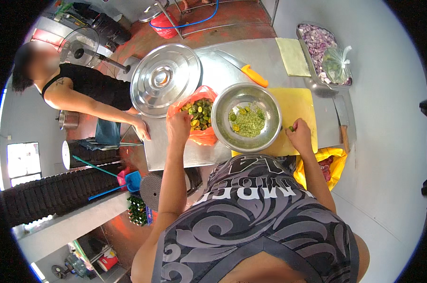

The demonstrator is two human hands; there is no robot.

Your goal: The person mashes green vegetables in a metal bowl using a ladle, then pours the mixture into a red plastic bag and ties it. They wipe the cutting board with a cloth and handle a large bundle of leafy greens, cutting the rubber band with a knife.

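A steel bowl (pixel 217 122) stands before me, with pale green juice, seeds and several small citrus pieces (pixel 242 111) in it. My left hand (pixel 178 126) is at the left edge of an orange plastic bag (pixel 203 137) full of cut small green citrus (pixel 201 109); its fingers are bent, and whether they grip anything is unclear. To the right of the bowl, above a yellow cutting board (pixel 298 102), my right hand (pixel 300 136) holds a small green citrus piece (pixel 291 128) between thumb and fingers. The bowl rests partly on the board.
A large steel lid (pixel 178 78) lies at the left; an orange-handled knife (pixel 254 75) lies behind the bowl. Right are a cleaver (pixel 343 131), a tray of chopped onions (pixel 314 39), and a yellow bag of meat (pixel 335 177). Another person (pixel 89 85) leans a hand on the table's left edge.
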